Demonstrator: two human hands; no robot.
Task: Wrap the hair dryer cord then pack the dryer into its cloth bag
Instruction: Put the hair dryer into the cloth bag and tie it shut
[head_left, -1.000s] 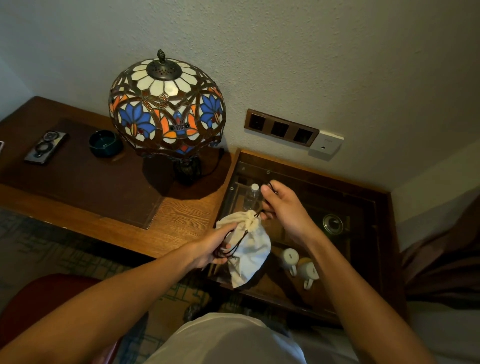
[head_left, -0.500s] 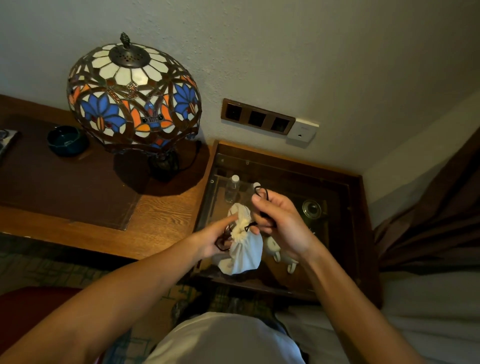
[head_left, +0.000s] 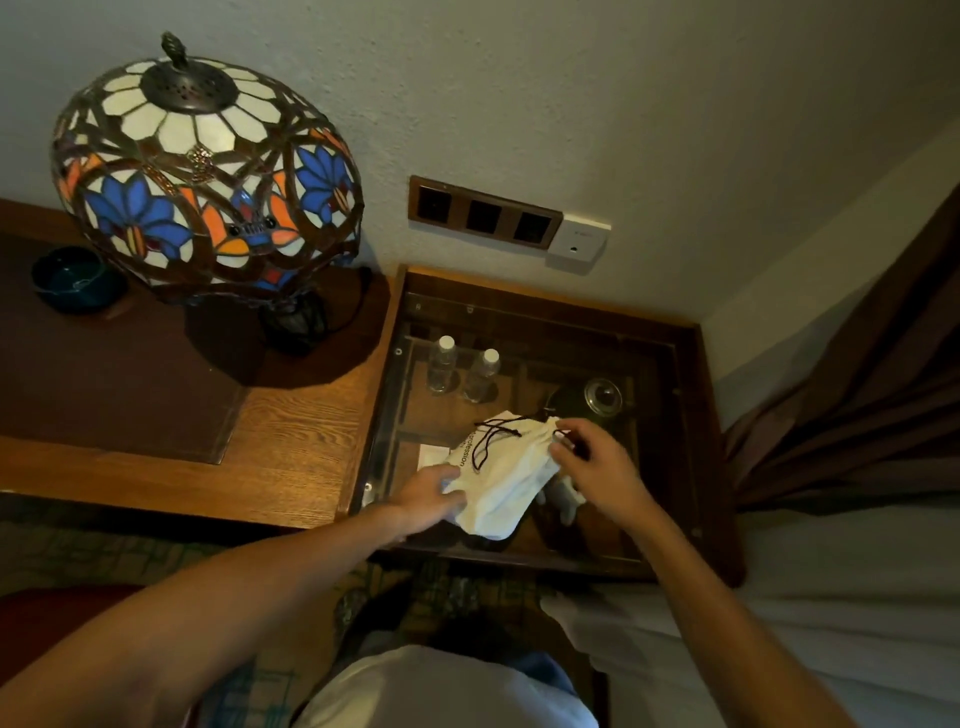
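Matt white cloth bag (head_left: 501, 480); glossy glass tabletop (head_left: 597, 514); grained wood desk (head_left: 291, 431); stained-glass lampshade (head_left: 202, 176).

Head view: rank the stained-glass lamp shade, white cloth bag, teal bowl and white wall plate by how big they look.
1. stained-glass lamp shade
2. white cloth bag
3. teal bowl
4. white wall plate

Bowl and plate look close; distance makes true size unsure.
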